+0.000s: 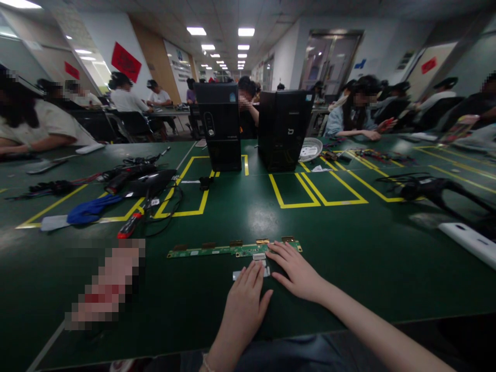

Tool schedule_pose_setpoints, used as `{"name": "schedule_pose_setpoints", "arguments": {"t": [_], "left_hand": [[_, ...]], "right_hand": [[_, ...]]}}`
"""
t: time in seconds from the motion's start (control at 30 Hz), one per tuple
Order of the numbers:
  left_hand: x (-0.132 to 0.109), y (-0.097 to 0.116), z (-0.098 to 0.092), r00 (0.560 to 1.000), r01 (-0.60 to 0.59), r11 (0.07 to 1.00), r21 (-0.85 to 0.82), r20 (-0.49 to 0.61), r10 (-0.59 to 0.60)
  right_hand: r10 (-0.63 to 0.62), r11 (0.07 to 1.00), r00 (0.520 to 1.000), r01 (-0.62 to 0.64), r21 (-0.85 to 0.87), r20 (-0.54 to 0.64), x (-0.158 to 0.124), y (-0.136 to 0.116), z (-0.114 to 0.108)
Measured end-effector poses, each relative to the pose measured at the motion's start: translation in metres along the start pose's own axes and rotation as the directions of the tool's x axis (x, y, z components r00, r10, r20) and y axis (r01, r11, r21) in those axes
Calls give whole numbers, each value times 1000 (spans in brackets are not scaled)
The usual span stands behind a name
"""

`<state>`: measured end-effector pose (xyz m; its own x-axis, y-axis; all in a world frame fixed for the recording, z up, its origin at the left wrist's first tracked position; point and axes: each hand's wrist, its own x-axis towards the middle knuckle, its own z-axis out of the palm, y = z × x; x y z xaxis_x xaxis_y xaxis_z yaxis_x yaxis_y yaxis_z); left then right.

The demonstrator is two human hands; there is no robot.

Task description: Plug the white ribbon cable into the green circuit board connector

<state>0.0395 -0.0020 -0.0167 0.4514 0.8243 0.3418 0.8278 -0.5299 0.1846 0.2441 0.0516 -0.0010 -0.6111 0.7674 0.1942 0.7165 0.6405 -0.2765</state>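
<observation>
A long, narrow green circuit board [217, 250] lies flat on the table, with several brownish tabs along its far edge. My right hand [296, 274] rests over the board's right end, fingers spread and flat. Close beside it, my left hand [246, 302] lies palm down with its fingers stretched out over a short whitish flat strip [237, 275]. That strip is partly hidden under the left fingers. A pale connector [259, 256] shows at the board's near edge, just beyond the left fingertips. Neither hand appears to grip anything.
Two black computer towers [222, 129] stand at the back. To the left are a red-and-black screwdriver [130, 225], a blue glove [93, 209] and dark cables. A white power strip [470, 243] lies at right. Co-workers sit around. Yellow tape [335, 202] marks the green table [349, 248].
</observation>
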Motion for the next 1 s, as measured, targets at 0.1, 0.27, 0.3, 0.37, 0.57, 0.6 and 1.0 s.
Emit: {"name": "schedule_pose_setpoints", "arguments": {"t": [0.1,0.27,0.3,0.37,0.57,0.6,1.0], "left_hand": [[2,-3,-4,1000,-15,1000,-6,22,15],[6,-8,-14,997,-35,999,-28,73,37],[7,-9,-15,996,-35,999,-30,84,37],[8,-11,-19,994,-39,999,-31,105,42],[12,-20,-24,983,-69,996,-54,165,77],[12,-21,-25,982,-73,995,-61,171,83],[16,-28,-28,975,-90,986,-139,189,116]], "right_hand": [[-5,1000,1000,5,5,14,0,0,-1],[-2,1000,999,1,5,33,0,1,-3],[-3,1000,999,3,4,33,0,1,-2],[-7,1000,1000,7,3,31,0,1,-2],[-5,1000,999,5,2,34,0,-1,-4],[-5,1000,999,5,2,33,0,-1,-5],[-7,1000,1000,6,14,27,0,0,-3]]}}
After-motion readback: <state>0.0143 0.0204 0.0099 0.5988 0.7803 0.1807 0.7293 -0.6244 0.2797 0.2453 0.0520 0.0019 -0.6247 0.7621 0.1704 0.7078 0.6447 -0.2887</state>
